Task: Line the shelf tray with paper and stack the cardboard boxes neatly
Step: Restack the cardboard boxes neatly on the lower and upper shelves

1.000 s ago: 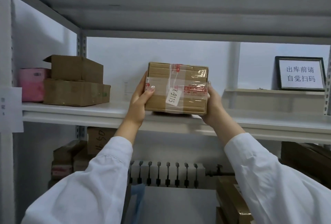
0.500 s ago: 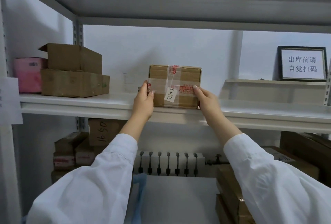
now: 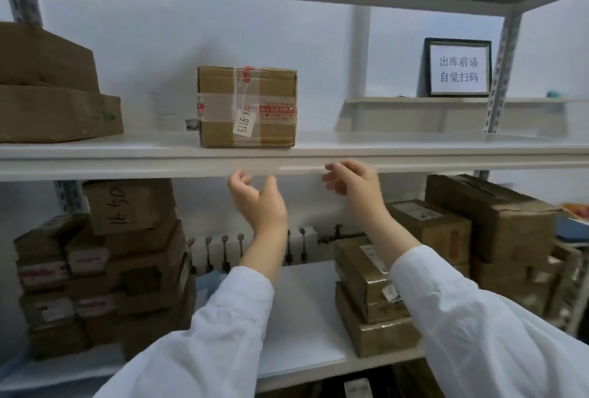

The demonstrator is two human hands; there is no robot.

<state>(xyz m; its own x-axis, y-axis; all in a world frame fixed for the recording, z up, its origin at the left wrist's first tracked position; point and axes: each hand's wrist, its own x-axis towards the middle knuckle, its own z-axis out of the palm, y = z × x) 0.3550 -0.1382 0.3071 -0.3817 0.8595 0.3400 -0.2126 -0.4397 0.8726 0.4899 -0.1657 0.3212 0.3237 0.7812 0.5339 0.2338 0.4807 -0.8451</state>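
Note:
A taped cardboard box (image 3: 247, 106) with a white tag reading K-9115 stands alone on the white-lined shelf (image 3: 398, 146), near its front edge. My left hand (image 3: 256, 200) hangs just below the shelf's front lip, fingers loosely curled and holding nothing. My right hand (image 3: 352, 184) is beside it to the right, fingers loosely bent at the lip, also empty. Neither hand touches the box. White paper (image 3: 306, 311) lies on the lower shelf between box stacks.
Two stacked brown boxes (image 3: 54, 95) sit at the shelf's left end. A framed sign (image 3: 458, 68) stands on a ledge at the back right. Below, several boxes are piled at left (image 3: 105, 270) and right (image 3: 446, 254). A radiator (image 3: 223, 251) runs behind.
Both hands set the K-9115 box on the shelf, let go of it and dropped below the shelf's front edge. The camera moved closer and tilted down.

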